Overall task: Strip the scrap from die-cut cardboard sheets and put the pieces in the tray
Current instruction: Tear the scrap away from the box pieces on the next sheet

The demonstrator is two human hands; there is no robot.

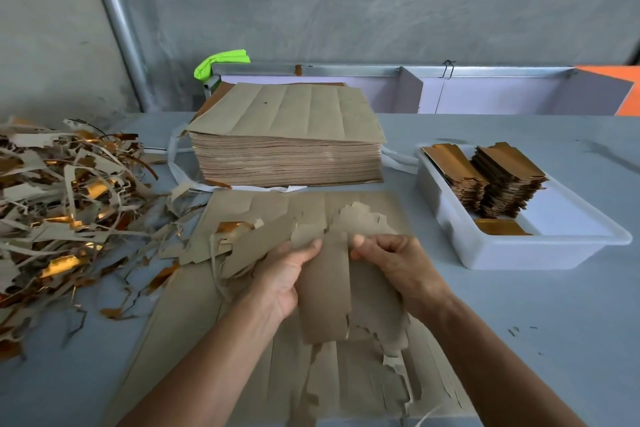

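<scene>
A brown die-cut piece is gripped at its upper edge by both hands above a grey table. It is pinched by the left hand on its left side, while the ragged scrap clinging to its right side is grasped by the curled fingers of the right hand. A torn cardboard sheet is spread flat on the table beneath the hands. A thick stack of uncut sheets is seen just behind it. Stripped pieces with gold faces are stacked in a white tray at the right. Discarded brown and gold strips are heaped at the left.
</scene>
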